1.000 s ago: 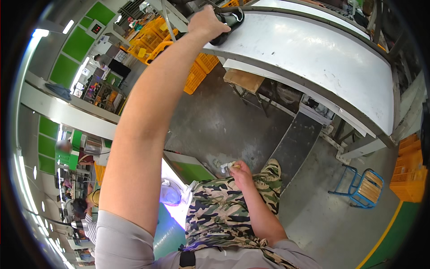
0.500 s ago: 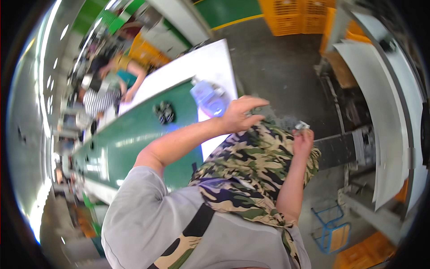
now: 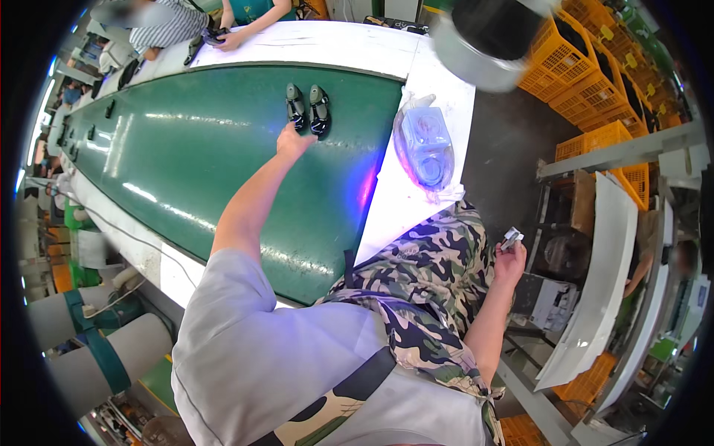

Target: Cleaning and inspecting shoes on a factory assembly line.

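My left arm stretches out over the green conveyor belt [image 3: 201, 178]. My left hand [image 3: 294, 143] reaches the near ends of a pair of dark shoes with grey-green insides, its thumb and fingers apart. The left shoe [image 3: 295, 108] is right at my fingers, and the right shoe [image 3: 319, 111] lies close beside it, near my thumb. Whether the fingertips touch them I cannot tell. Low at my right side, my right hand [image 3: 509, 262] is closed on a small silvery-white piece [image 3: 512, 238] that pokes up from the fingers; its kind is unclear.
A clear plastic bag with light-blue containers [image 3: 428, 145] lies on the white table edge [image 3: 439, 74]. Two people work across the belt, one handling a dark shoe [image 3: 214, 36]. Yellow crates [image 3: 561, 63] and a rack with pale sheets [image 3: 587, 297] stand right. A blurred cylindrical fixture [image 3: 483, 44] hangs overhead.
My left hand has gone from beside the plastic bag out to the pair of shoes. My right hand still holds the silvery-white piece. The view has turned toward the belt.
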The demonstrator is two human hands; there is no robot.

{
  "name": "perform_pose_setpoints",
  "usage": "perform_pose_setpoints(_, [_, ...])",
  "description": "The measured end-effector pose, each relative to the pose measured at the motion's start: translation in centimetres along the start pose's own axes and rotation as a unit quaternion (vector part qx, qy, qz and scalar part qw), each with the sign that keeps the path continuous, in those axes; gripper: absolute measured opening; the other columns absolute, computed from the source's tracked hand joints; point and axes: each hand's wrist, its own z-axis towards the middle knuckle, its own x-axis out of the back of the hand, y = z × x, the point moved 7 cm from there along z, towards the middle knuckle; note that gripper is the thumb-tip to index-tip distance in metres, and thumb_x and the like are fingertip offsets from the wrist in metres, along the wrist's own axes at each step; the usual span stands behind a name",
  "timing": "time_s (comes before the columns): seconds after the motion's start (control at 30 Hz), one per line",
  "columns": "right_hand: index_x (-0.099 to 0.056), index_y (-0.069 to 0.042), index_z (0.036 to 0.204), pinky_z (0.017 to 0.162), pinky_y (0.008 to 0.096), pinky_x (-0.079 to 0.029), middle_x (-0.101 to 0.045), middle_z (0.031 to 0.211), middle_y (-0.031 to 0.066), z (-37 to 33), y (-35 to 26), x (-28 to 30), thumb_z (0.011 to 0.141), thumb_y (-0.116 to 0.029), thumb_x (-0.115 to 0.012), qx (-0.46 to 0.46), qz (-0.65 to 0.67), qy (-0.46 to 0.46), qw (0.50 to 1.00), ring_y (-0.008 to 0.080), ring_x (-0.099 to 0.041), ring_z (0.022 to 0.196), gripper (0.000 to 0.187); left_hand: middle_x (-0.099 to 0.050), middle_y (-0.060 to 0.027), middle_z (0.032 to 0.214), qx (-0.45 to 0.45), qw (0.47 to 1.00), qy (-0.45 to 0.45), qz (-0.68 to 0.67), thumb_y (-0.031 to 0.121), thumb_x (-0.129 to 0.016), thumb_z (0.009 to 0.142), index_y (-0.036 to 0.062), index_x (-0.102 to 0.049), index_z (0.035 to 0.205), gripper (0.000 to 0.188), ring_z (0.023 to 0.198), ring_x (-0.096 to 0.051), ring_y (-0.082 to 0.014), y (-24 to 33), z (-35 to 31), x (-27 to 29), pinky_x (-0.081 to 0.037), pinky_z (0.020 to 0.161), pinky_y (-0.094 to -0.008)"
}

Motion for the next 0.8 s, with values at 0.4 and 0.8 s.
perform_pose_setpoints(0.4, [-0.060,-0.012,0.097,0.080,0.0493,-0.057,-0.069,0.103,0.0072,-1.5,-2.1,-8.6,0.090,-0.014,-0.073,0.011,-0.095,0.002,0.995,0.0250,-0.067,0.092,0.016,-0.008,-0.0124,0.167,0.171,0.985,-0.027,0.015,0.053,-0.087,0.068,0.0241,-0.053,0.144,0.088,0.147,-0.026,-0.0457,6.4,10.1,-0.4,-0.044,0.109,-0.0555])
perform_pose_setpoints(0.8, [-0.062,-0.004,0.092,0.072,0.0284,-0.051,-0.064,0.089,0.0024,3.9,3.5,-18.8,0.084,-0.004,-0.076,0.064,-0.427,-0.159,0.888,0.0132,-0.061,0.081,0.016,-0.046,-0.0156,0.150,-0.132,0.987,-0.050,0.072,0.030,-0.090,0.062,0.0099,-0.074,0.116,0.060,0.135,-0.047,-0.0371,4.6,8.9,-2.4,-0.046,0.110,-0.0425])
